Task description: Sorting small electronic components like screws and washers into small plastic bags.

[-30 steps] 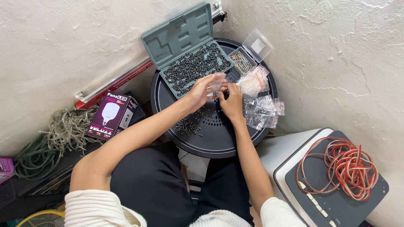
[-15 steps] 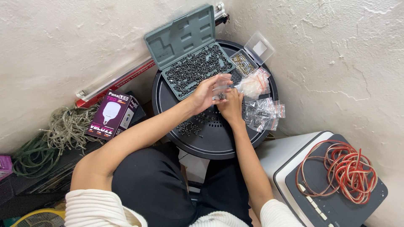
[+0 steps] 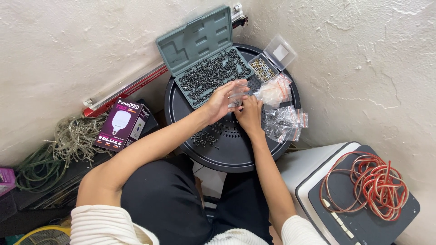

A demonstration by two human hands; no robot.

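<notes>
My left hand (image 3: 222, 100) and my right hand (image 3: 249, 114) meet over a round black tabletop (image 3: 236, 152). Between their fingers they hold a small clear plastic bag (image 3: 238, 96). Just behind the hands lies an open grey-green case (image 3: 200, 41) full of small black screws (image 3: 213, 72). A little heap of loose black screws (image 3: 204, 138) rests on the tabletop under my left forearm. Right of my hands lie a filled clear bag (image 3: 274, 90) and several empty clear zip bags (image 3: 284, 122).
A small clear box of tiny parts (image 3: 265, 67) stands open at the tabletop's back. A purple bulb carton (image 3: 121, 124) and tangled pale and green cords (image 3: 63, 145) lie left. A grey device with coiled red wire (image 3: 379, 186) sits at the right. Rough white walls close the corner.
Both hands have stayed together over the tabletop, holding the small clear bag; they shifted only slightly.
</notes>
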